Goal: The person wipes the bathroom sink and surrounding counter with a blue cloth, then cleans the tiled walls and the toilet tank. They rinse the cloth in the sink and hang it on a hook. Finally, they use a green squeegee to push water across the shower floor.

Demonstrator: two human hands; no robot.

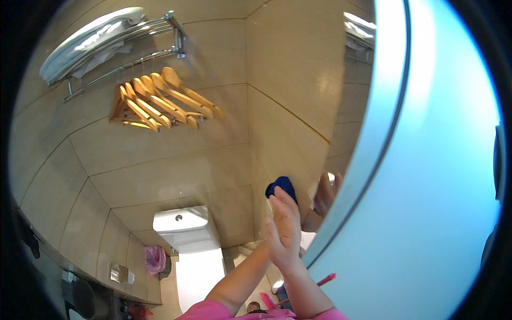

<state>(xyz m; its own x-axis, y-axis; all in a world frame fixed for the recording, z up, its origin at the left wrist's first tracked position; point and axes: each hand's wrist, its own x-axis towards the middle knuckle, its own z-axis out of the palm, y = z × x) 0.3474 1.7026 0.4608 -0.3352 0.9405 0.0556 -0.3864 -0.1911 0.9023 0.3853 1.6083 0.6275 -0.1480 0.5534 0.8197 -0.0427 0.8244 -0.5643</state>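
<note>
- Blue cloth (281, 186) lay by the wall, just beyond the fingertips of the right hand (287, 226) and partly covered by them; what kept it up was unclear.
- The right hand was held nearly flat, fingers straight and thumb a little apart, with nothing seen in its palm. The left forearm (240, 280) rose to meet it, but the left hand was hidden, so its grip could not be told.
- Slipping looked the likeliest fault: if only fingertips bore the cloth, it could have dropped to the floor.
- Knocking came next: the mirror (348, 114) stood near the right hand, and a careless swing could have struck knuckles on its edge.
- Snagging seemed possible too: a pink-ended rod (328, 279) passed close by the right forearm, and a turn of the elbow could have shifted it.
- Counted: one blue cloth, one mirror, one toilet (200, 272), one bin (156, 260) with a pink liner, one metal rack (160, 24).
- Wooden hangers (160, 98) numbered at least five; their overlap hid the exact figure. White towels (90, 40) lay folded on the rack, too merged to count.
</note>
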